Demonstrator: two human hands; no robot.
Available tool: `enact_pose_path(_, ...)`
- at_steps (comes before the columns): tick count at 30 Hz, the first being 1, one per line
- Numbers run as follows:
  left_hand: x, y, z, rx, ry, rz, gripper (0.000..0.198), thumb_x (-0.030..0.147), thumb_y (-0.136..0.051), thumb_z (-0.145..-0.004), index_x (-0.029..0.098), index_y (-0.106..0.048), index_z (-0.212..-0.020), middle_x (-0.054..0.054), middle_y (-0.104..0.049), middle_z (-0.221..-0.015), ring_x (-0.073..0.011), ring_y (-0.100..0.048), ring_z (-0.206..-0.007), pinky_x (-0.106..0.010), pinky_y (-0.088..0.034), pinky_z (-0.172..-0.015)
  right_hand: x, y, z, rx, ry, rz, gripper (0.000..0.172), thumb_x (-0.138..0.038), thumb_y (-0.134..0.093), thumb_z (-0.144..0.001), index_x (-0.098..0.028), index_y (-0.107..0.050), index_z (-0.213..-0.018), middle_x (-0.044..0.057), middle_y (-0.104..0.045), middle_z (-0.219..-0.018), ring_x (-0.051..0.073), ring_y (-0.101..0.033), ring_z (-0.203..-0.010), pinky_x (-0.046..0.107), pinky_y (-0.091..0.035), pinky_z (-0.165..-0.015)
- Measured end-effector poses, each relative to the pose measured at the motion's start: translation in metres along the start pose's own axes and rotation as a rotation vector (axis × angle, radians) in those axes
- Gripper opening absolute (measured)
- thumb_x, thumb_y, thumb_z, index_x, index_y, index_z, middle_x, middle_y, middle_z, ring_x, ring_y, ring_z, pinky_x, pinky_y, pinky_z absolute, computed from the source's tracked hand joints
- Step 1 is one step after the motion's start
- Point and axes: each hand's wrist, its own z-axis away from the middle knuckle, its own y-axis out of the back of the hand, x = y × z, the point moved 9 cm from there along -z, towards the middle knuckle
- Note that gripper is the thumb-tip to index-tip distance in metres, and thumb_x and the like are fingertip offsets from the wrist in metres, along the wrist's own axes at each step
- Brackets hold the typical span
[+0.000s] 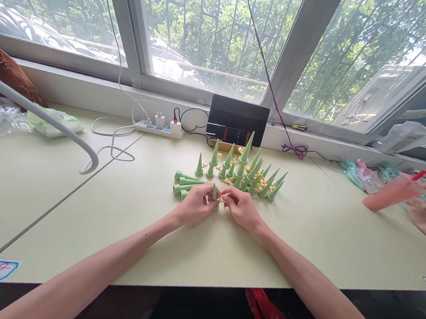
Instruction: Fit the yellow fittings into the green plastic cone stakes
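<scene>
My left hand [197,202] is closed around a green plastic cone-shaped spike [214,193], held upright with its tip up. At its right side my right hand [242,206] pinches a small yellow piece [222,199] that touches or nearly touches the cone; its exact shape is mostly hidden by the fingers. Just beyond both hands stands a cluster of similar green cones [243,163], some stacked, with small yellow pieces sticking out of their sides. Several green cones [186,181] without visible yellow pieces lie on their sides near my left hand.
A tablet [238,120] leans by the window behind the cones. To its left are a power strip [159,128] and white cables [123,136]. A cup with a red straw [393,190] and another person's hand [420,213] are at the right. A wipes pack [54,122] lies left.
</scene>
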Motion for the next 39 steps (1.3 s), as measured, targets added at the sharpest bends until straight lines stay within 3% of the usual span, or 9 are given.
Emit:
enact_pose_path(9,-0.003,0.002,0.000,0.026,-0.007,-0.079,0.007,0.022,-0.057,-0.082,0.016,-0.060,-0.078,-0.003,-0.063,-0.083,-0.0118,-0.053,-0.066,-0.023,-0.047,-0.057,0.000,-0.003,-0.002,-0.016,-0.005,-0.018,0.020,-0.033,-0.048,-0.094,-0.019,-0.062,-0.097,0.004,-0.067,-0.078,0.017,-0.062,-0.068,0.027,-0.049,-0.063)
enact_pose_path(15,-0.003,0.005,-0.001,0.052,-0.012,-0.087,0.007,0.021,-0.056,-0.082,0.016,-0.060,-0.078,-0.002,-0.062,-0.080,-0.0113,-0.052,-0.065,-0.023,-0.047,-0.057,0.005,-0.002,-0.002,-0.014,-0.043,-0.051,0.017,-0.034,-0.054,-0.090,-0.021,-0.062,-0.098,0.006,-0.066,-0.098,0.015,-0.059,-0.065,0.027,-0.049,-0.056)
enact_pose_path(26,-0.002,0.004,0.000,0.044,-0.010,-0.031,0.006,0.020,-0.057,-0.082,0.016,-0.062,-0.081,-0.001,-0.062,-0.080,-0.0115,-0.053,-0.066,-0.024,-0.048,-0.059,0.016,0.001,-0.003,0.029,-0.101,-0.130,0.016,-0.032,-0.059,-0.085,-0.021,-0.063,-0.096,0.004,-0.065,-0.086,0.018,-0.061,-0.073,0.027,-0.048,-0.057)
enact_pose_path(39,-0.002,0.000,0.001,0.029,-0.020,0.008,0.005,0.017,-0.057,-0.082,0.016,-0.062,-0.083,-0.002,-0.062,-0.084,-0.0114,-0.054,-0.068,-0.024,-0.048,-0.059,0.019,0.001,-0.002,0.021,-0.148,-0.163,0.016,-0.034,-0.060,-0.084,-0.020,-0.062,-0.094,0.003,-0.063,-0.078,0.017,-0.059,-0.068,0.025,-0.044,-0.051)
